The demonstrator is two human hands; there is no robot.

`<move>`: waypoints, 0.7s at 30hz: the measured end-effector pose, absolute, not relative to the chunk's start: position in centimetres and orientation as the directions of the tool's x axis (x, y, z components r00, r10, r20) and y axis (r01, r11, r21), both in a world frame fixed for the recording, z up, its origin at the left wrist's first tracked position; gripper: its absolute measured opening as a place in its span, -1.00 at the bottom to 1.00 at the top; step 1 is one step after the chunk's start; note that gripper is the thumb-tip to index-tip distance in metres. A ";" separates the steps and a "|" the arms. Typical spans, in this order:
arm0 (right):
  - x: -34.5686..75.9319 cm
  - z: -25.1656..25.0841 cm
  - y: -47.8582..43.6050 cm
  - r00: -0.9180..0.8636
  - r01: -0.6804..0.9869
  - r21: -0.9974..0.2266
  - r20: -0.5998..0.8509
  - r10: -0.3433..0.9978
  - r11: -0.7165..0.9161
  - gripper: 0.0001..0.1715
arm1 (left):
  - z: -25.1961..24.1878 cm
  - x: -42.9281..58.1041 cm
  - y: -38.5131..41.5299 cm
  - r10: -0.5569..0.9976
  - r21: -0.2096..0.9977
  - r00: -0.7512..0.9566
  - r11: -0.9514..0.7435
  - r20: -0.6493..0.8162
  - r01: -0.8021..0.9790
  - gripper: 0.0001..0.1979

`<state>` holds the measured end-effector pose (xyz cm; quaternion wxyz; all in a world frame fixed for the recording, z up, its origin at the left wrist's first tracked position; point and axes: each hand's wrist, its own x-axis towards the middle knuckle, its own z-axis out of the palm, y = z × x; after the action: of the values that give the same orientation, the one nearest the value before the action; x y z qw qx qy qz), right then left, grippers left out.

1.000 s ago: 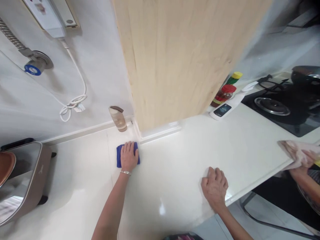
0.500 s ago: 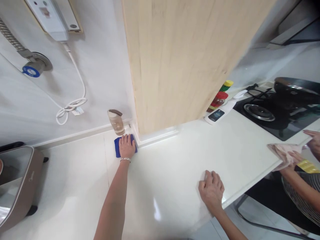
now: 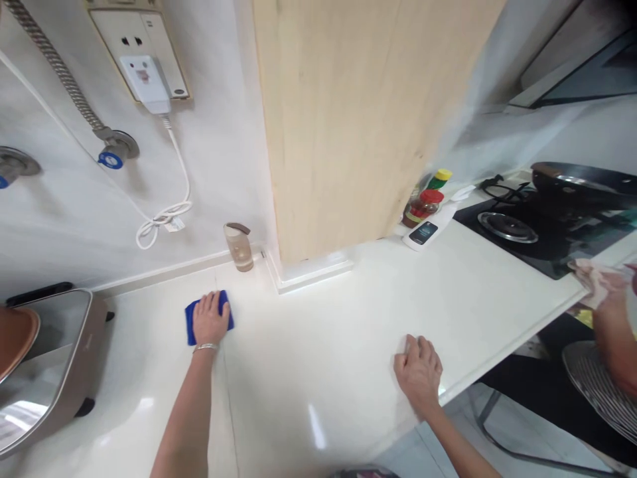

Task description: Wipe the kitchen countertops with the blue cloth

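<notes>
My left hand (image 3: 210,320) presses a folded blue cloth (image 3: 190,324) onto the white countertop (image 3: 298,345), with its fingers together over the cloth and a bracelet at the wrist. Just beyond the cloth, a clear brownish plastic pitcher (image 3: 239,247) stands against the wall. My right hand (image 3: 419,366) rests near the counter's front edge, its fingers curled under and nothing seen in them.
A wooden cabinet panel (image 3: 358,133) rises from the counter. To the left stands a brown appliance (image 3: 79,352). Jars (image 3: 423,207), a white bottle (image 3: 428,232) and a black cooktop (image 3: 542,242) are at right, where another person holds a pale cloth (image 3: 594,279).
My left hand has slid the blue cloth left and nearer, away from the panel's base. My right hand stays in place. The camera view has shifted slightly.
</notes>
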<state>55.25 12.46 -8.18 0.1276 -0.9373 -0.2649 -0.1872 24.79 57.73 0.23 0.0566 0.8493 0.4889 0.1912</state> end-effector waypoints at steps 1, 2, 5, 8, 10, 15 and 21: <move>55.3 -8.2 12.5 0.787 0.544 -0.139 0.425 0.447 -0.827 -0.36 | 0.5 23.2 58.1 0.873 0.281 0.412 -0.477 0.261 0.833 -0.40; 55.3 -8.2 12.6 0.787 0.541 -0.138 0.431 0.442 -0.830 -0.36 | 0.7 21.6 58.3 0.892 0.277 0.374 -0.438 0.254 0.856 -0.39; 55.2 -8.1 12.8 0.791 0.530 -0.132 0.433 0.433 -0.837 -0.35 | 1.1 17.6 58.0 0.950 0.249 0.235 -0.283 0.206 0.926 -0.34; 55.2 -7.8 13.1 0.798 0.525 -0.122 0.415 0.437 -0.842 -0.33 | 1.0 15.5 56.3 0.961 0.214 0.193 -0.234 0.196 0.948 -0.31; 55.1 -7.5 13.2 0.803 0.521 -0.113 0.403 0.440 -0.846 -0.33 | 0.8 15.1 54.5 0.957 0.199 0.198 -0.241 0.212 0.950 -0.29; 54.8 -6.8 13.3 0.809 0.514 -0.086 0.379 0.449 -0.853 -0.38 | 0.1 16.1 48.4 0.897 0.150 0.338 -0.390 0.284 0.909 -0.30; 54.7 -6.2 13.5 0.827 0.493 -0.080 0.353 0.437 -0.866 -0.39 | -1.6 19.8 39.4 0.723 0.095 0.600 -0.661 0.342 0.744 -0.42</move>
<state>54.66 13.55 -6.15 0.0844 -0.9520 -0.2443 -0.1640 19.84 39.39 -1.60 -0.0289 0.8938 0.4104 0.1783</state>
